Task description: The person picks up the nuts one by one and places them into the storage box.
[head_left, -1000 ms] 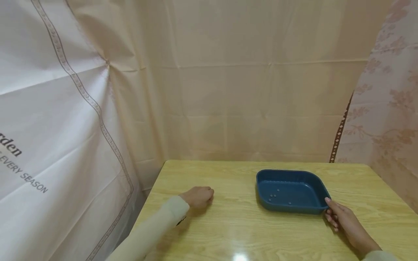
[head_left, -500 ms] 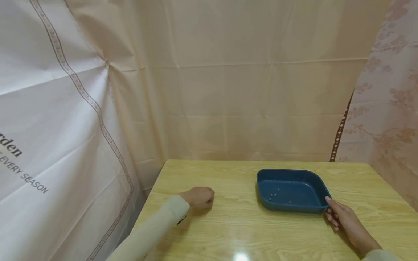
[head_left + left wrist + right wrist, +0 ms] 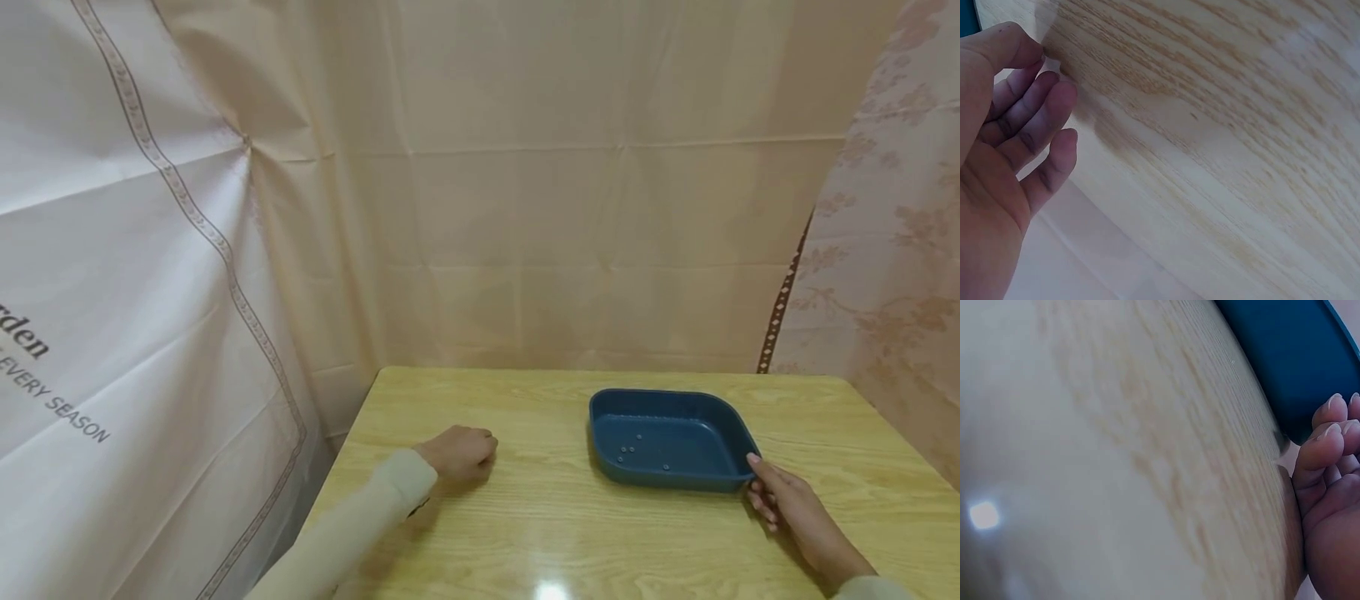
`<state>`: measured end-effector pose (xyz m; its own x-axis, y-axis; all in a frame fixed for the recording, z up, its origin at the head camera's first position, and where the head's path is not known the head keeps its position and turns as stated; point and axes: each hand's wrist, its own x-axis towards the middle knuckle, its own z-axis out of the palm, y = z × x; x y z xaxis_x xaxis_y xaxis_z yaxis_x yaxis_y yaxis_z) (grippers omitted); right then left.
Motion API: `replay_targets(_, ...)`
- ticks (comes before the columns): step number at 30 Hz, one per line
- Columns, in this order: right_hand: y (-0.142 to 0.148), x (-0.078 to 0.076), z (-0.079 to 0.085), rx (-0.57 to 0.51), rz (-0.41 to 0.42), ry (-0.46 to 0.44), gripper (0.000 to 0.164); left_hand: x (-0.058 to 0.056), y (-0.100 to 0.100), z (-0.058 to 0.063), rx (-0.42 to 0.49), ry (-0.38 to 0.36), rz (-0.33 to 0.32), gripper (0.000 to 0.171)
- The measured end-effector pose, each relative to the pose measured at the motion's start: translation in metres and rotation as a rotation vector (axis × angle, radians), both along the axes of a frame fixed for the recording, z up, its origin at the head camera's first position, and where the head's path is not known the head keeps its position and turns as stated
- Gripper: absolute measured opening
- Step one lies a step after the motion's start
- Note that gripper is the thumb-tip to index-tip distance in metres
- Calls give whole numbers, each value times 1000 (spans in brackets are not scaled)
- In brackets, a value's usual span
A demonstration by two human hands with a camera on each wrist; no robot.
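A deep blue tray stands on the wooden table, right of centre. On its floor lie several small metal rings that look like nuts. My right hand grips the tray's near right corner, thumb on the rim and fingers below; in the right wrist view its curled fingers are beside the tray's wall. To the left of the tray, my left hand is low over the table, fingers bent. The left wrist view shows its thumb close to the fingertips; I cannot tell whether they pinch something tiny.
The light wood table ends at a back edge against a beige cloth curtain. A white printed cloth hangs on the left, and a floral cloth on the right.
My left hand has shifted very slightly to the right. The tray, the small rings in it and my right hand look the same.
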<state>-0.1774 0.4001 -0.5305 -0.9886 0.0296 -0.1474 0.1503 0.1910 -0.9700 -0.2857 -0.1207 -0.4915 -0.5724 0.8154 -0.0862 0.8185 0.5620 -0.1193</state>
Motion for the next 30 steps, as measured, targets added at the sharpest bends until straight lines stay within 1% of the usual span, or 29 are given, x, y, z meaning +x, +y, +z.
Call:
replay_targets(5,0,0,0,-5,-2,6,53,-1,5,1,4,18,-3,13)
replay_targets(9,-1,-1,0,10,-13,-14,54,-3,9,-1,7,12,4,14)
replay_targets(14,-2,-1,2,17,-16,-26,55,-5,11,-2,18,35,-3,16)
replay_targets(16,-1,0,2,19,-13,-26,55,-5,11,-1,24,48,-8,16)
replay_targets(23,0,-1,2,3,8,-21,55,-4,13,4,51,30,-18,18)
replay_targets(27,2,-3,-1,-10,25,-42,56,-2,16,8,52,37,-38,18)
replay_targets(30,3,-4,-3,-20,29,-59,56,-2,18,9,45,36,-40,16)
